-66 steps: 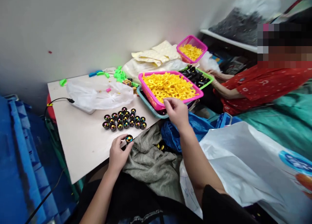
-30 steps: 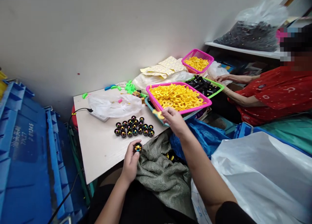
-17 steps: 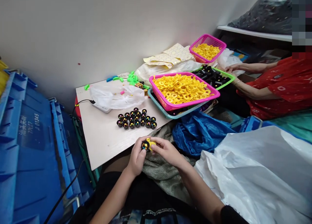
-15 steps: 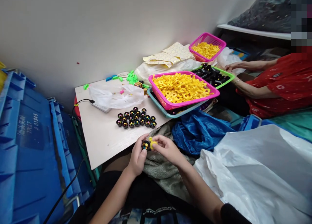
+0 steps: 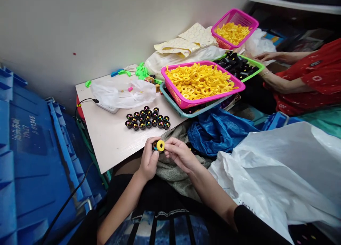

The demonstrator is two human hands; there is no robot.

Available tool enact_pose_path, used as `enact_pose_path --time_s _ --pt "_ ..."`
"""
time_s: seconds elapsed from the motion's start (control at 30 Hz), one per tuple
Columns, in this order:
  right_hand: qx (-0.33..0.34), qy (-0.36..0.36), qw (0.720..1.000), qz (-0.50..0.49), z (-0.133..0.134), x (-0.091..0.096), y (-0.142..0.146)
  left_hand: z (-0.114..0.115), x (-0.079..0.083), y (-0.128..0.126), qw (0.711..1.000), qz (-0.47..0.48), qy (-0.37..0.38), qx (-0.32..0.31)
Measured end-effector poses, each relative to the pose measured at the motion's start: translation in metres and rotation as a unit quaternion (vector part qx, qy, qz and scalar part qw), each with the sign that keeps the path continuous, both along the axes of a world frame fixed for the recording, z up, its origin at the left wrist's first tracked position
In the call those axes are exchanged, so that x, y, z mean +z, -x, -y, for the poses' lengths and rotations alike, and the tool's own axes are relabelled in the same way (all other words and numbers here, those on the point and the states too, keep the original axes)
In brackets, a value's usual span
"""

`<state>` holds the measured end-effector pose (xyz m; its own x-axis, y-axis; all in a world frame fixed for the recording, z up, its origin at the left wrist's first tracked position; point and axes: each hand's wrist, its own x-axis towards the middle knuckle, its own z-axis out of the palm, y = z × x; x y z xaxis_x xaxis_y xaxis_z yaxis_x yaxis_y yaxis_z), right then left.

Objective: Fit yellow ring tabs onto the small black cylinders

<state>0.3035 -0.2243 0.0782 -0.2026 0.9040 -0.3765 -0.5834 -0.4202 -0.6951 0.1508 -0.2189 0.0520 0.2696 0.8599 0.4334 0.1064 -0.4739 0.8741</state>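
Between the thumb and fingers of my left hand (image 5: 148,159) is a round black plastic part (image 5: 155,145), partly covered from view. My right hand (image 5: 179,153) pinches a yellow plastic ring (image 5: 160,145) by its edge, and the ring's flat face with its centre hole is turned towards me. The ring overlaps the right side of the black part; whether they touch I cannot tell. Beyond my hands, several similar black round parts (image 5: 148,118) with coloured centres stand grouped on the white table (image 5: 112,145).
A pink basket (image 5: 183,102) of yellow rings rests on a teal tray (image 5: 173,108). Behind are a green tray (image 5: 259,71) of black parts and another pink basket (image 5: 234,14). A person in red (image 5: 306,78) sits at right. Blue crates (image 5: 34,159) stand left; white sheeting (image 5: 266,174) lies right.
The yellow ring has turned so its face shows, and it has come across in front of the black part. The whole view has shifted slightly downward.
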Motion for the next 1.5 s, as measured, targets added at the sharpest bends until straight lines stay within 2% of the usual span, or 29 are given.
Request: enact_pose_path --time_s 0.1,0.27,0.6,0.77,0.87,0.97,1.1,1.17,1.23,1.33,1.4,1.5 --pt "-0.004 -0.006 0.999 0.042 0.002 0.0 0.003 -0.001 0.002 0.002 1.0 -0.02 -0.013 0.006" --pt "0.0 0.002 0.999 0.037 0.003 0.005 0.007 -0.001 0.009 0.0 0.997 -0.055 -0.05 0.016" --pt "-0.007 -0.005 0.999 0.049 0.005 0.004 0.014 -0.002 0.015 -0.002 0.994 -0.074 -0.066 0.045" --pt "0.018 -0.02 1.0 0.012 0.005 0.004 0.012 -0.003 0.017 0.0 0.993 -0.088 -0.078 0.012" --pt "0.052 -0.043 0.997 -0.03 0.003 0.007 0.01 -0.003 0.018 0.002 0.985 -0.117 -0.126 0.023" --pt "0.088 -0.057 0.994 -0.025 0.0 0.009 0.013 -0.004 0.018 0.002 0.977 -0.125 -0.172 0.025" --pt "0.037 -0.071 0.997 0.003 0.0 0.01 0.023 -0.004 0.019 0.0 0.977 -0.091 -0.194 0.007" --pt "0.013 -0.076 0.997 0.022 -0.001 0.01 0.026 -0.003 0.017 -0.002 0.983 -0.066 -0.168 0.008" --pt "0.011 -0.079 0.996 0.036 -0.003 0.01 0.026 -0.002 0.013 -0.003 0.994 -0.037 -0.101 0.011" --pt "0.063 -0.083 0.995 -0.001 -0.006 0.01 0.019 -0.001 0.006 -0.002 1.0 0.003 -0.013 0.002" --pt "0.098 -0.094 0.99 -0.032 -0.006 0.01 0.015 -0.001 0.003 -0.001 1.0 0.01 -0.003 -0.011" --pt "0.1 -0.119 0.988 -0.016 -0.005 0.013 0.014 -0.002 0.001 0.0 1.0 0.001 -0.022 -0.012"
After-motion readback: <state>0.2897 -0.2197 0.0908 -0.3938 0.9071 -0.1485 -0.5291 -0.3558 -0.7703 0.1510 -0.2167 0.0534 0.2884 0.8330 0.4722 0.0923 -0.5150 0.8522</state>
